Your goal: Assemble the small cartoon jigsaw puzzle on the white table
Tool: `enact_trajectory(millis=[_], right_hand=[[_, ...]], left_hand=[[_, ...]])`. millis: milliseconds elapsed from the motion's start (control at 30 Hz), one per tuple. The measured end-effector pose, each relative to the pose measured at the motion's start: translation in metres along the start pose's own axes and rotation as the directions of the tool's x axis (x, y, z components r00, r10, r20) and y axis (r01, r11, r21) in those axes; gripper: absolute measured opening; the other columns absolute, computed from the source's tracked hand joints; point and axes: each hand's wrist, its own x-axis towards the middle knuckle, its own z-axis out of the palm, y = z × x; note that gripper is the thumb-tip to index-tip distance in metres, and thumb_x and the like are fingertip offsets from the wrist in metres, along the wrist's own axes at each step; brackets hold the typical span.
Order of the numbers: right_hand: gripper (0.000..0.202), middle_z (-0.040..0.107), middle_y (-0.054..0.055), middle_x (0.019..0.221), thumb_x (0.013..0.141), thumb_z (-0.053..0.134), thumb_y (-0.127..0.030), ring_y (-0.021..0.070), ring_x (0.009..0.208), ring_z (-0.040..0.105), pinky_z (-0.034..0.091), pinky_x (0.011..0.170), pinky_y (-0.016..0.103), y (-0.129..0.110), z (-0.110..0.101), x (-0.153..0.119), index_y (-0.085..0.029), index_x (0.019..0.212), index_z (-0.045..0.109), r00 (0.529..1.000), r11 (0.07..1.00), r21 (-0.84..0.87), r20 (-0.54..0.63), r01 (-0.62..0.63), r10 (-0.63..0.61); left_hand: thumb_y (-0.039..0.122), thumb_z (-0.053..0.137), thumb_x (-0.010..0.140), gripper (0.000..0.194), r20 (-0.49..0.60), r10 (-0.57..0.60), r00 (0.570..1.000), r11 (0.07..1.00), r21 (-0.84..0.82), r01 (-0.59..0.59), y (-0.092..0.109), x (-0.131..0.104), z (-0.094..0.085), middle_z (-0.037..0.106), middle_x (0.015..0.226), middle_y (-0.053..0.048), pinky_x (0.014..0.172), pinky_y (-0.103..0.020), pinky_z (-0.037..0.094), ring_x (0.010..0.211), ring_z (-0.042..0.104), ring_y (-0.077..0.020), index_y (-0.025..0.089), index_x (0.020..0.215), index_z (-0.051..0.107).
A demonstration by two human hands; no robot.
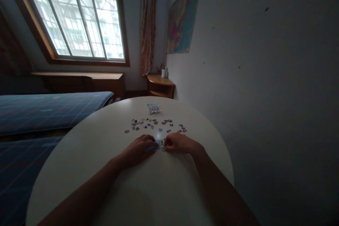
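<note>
A small joined section of jigsaw puzzle (pixel 160 144) lies on the table between both hands, partly covered by fingers. My left hand (pixel 140 148) curves over its left side, with the fingers above and the thumb below, steadying it. At the right edge, my right hand (pixel 180 143) is closed in a pinch on a puzzle piece (pixel 164 147), which is mostly hidden by the fingertips. Just beyond the hands, several loose puzzle pieces (pixel 149 125) are scattered in a band, among them a blue piece (pixel 160 130).
A printed packet (pixel 153 108) lies behind the loose pieces on the round white table (pixel 119 190). To the left is a bed with a blue plaid cover (pixel 53 113). A wall (pixel 265 113) runs along the right, and a corner shelf (pixel 160 80) stands behind the table.
</note>
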Motion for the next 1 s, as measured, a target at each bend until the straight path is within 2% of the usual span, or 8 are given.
enact_trajectory(millis=[367,700,1000], right_hand=[[0.02,0.072,0.008,0.098,0.08,0.064,-0.022,0.0168,0.085,0.063,0.039,0.068,0.023,-0.0042,0.0018,0.0011,-0.017,0.098,0.071,0.998,0.998,-0.068,-0.066,0.014,-0.018],[0.028,0.071,0.005,0.088,0.078,0.063,-0.017,0.0143,0.076,0.061,0.037,0.064,0.022,-0.0018,0.0035,0.0025,-0.019,0.105,0.068,0.994,0.996,-0.049,-0.087,0.068,-0.072],[0.024,0.071,0.002,0.084,0.076,0.063,-0.016,0.0128,0.073,0.06,0.036,0.061,0.021,-0.0052,0.0023,0.0018,-0.02,0.098,0.071,0.996,0.998,-0.037,-0.068,0.048,-0.05]], left_hand=[[0.029,0.055,0.094,0.026,-0.009,0.017,1.0,1.0,-0.001,-0.017,-0.0002,-0.0009,0.0003,0.059,0.119,-0.006,0.101,-0.039,0.043,0.113,0.053,-0.021,0.029,0.119,0.064],[0.031,0.054,0.094,0.026,-0.029,0.032,0.999,0.999,0.001,-0.032,-0.0022,-0.0009,0.0033,0.06,0.12,-0.006,0.101,-0.039,0.044,0.113,0.054,-0.0214,0.029,0.118,0.065],[0.03,0.052,0.096,0.028,-0.017,0.055,0.998,0.998,0.035,-0.054,-0.0004,-0.0006,0.0025,0.057,0.129,-0.006,0.102,-0.042,0.043,0.119,0.052,-0.0232,0.033,0.121,0.064]])
